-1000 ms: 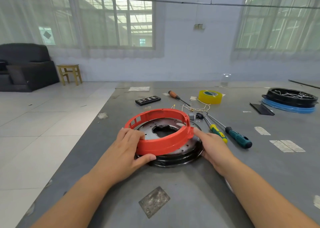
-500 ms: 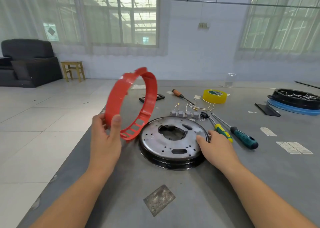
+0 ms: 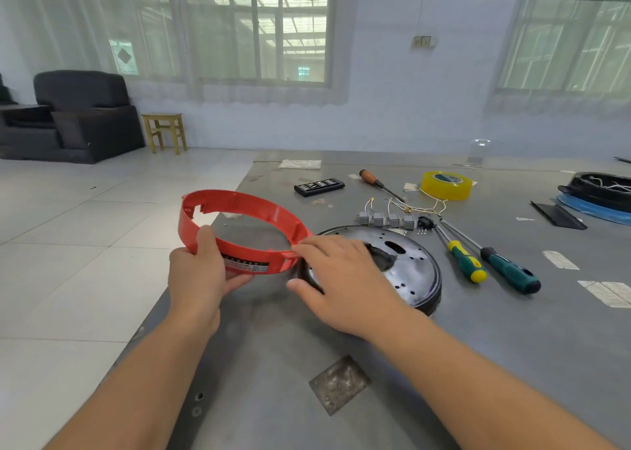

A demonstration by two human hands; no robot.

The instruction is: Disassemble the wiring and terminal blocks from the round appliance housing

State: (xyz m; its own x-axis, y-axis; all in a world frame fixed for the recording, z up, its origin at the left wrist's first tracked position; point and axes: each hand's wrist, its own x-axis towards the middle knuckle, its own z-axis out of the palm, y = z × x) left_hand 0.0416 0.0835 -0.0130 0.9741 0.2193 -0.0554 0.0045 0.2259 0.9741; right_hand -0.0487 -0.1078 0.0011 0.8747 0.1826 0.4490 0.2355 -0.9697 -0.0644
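Left hand (image 3: 199, 279): gripped the near side of the red plastic ring (image 3: 239, 231), thumb over the top edge on the inside and fingers curled under the outer face.
Red plastic ring: was held off the counter (image 3: 478, 364), roughly level, out over the counter's left edge; a printed label sat on its near outer face; its right end lay just beside the metal base.
Right hand (image 3: 345, 279): fingers were spread and fairly straight, palm down over the left part of the round metal base (image 3: 403, 268); the fingertips (image 3: 307, 243) reached the ring's right end; whether they touched it could not be told.
Round metal base: lay flat on the counter, right of the ring, a silver perforated plate with a ragged centre hole in a dark rim.
Terminal blocks (image 3: 386, 219): four small grey blocks stood in a row behind the base, apart from it, with thin white wires (image 3: 416, 207) trailing toward the yellow tape roll (image 3: 446, 185).
Screwdrivers: a yellow-and-green one (image 3: 466, 262) and a dark green one (image 3: 510, 272) lay side by side right of the base; an orange-handled one (image 3: 375, 180) lay farther back.
Black remote-like object (image 3: 319, 186): lay behind the ring.
Far right: a black round housing (image 3: 601, 190) sat on a blue ring, partly cut off.
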